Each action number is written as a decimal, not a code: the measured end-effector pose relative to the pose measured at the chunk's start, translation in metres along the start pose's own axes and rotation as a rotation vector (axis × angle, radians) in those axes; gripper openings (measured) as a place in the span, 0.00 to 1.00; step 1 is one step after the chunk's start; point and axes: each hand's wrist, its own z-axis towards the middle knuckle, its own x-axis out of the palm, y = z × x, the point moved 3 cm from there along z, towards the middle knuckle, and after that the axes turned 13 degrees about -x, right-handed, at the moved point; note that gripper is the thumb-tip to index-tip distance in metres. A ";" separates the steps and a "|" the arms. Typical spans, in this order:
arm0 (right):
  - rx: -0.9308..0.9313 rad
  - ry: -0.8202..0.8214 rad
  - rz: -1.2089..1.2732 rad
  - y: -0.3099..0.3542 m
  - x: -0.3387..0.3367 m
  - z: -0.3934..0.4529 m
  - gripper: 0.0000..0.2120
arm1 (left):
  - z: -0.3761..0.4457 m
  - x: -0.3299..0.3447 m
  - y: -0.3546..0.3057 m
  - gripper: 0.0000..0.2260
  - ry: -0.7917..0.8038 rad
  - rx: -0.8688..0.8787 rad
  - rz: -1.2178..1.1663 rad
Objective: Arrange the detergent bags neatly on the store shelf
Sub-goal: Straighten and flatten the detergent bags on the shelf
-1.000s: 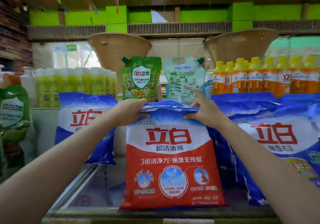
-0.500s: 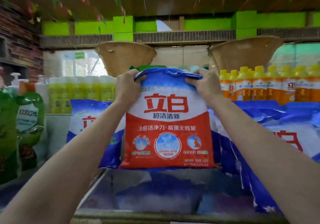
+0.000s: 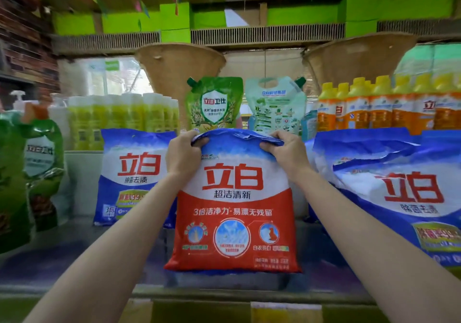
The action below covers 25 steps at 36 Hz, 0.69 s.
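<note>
Gripping the crumpled top edge of the red detergent bag (image 3: 233,213) with your left hand (image 3: 183,154) and right hand (image 3: 289,153), fingers curled over it, you hold it upright at the shelf (image 3: 74,260). Right of your grip leans a large blue bag (image 3: 399,193); left stands a smaller blue bag (image 3: 134,175). Behind your hands stand a green pouch (image 3: 215,105) and a pale pouch (image 3: 277,108).

We are in a shop: detergent bags (image 3: 136,173) line the shelf (image 3: 74,248), with rows of identical bottles (image 3: 389,103) behind.
</note>
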 end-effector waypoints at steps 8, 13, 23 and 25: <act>0.204 0.095 0.128 0.006 -0.008 0.008 0.23 | 0.013 -0.023 -0.018 0.15 0.243 -0.115 0.150; 0.195 -0.065 0.176 0.014 -0.023 0.007 0.26 | 0.003 -0.031 -0.029 0.25 0.111 -0.073 0.119; 0.306 0.048 -0.193 0.005 -0.036 -0.028 0.11 | -0.062 -0.013 -0.058 0.11 0.017 0.416 0.143; 0.293 0.139 -0.232 0.005 -0.026 -0.037 0.09 | -0.078 0.002 -0.058 0.16 0.104 0.550 0.248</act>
